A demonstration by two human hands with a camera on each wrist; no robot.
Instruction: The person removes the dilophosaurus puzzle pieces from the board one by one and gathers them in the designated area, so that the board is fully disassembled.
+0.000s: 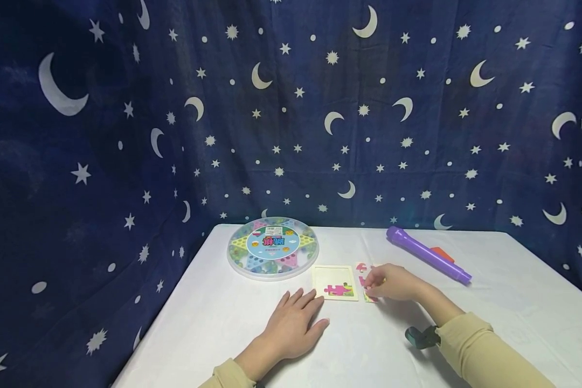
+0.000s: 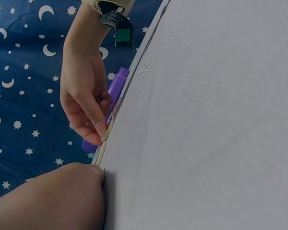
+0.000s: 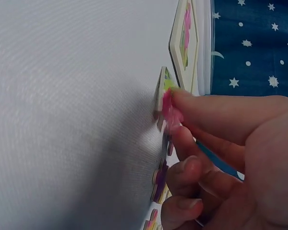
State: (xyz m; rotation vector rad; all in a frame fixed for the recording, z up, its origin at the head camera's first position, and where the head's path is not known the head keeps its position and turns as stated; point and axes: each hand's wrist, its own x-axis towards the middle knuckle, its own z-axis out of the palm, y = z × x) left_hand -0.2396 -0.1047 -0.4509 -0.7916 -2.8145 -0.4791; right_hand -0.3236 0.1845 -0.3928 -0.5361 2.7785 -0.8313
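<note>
A square puzzle frame (image 1: 333,273) lies on the white table, with a pink and green jigsaw piece (image 1: 338,290) in its lower right corner. My left hand (image 1: 293,326) rests palm down on the table, fingers spread, the fingertips at the frame's near left corner. In the right wrist view, my right hand (image 3: 216,139) pinches a pink and green puzzle piece (image 3: 171,109) between thumb and index finger, tilted up from the table. Other loose puzzle pieces (image 3: 160,182) lie just beneath and beyond this hand; its fingers partly hide them in the head view.
A round Chinese checkers box (image 1: 273,248) lies at the back left of the table. To the back right is a purple toy microphone (image 1: 429,255), with an orange-red object (image 1: 442,254) partly behind it. A dark blue moon-and-star curtain (image 1: 291,134) hangs behind the table.
</note>
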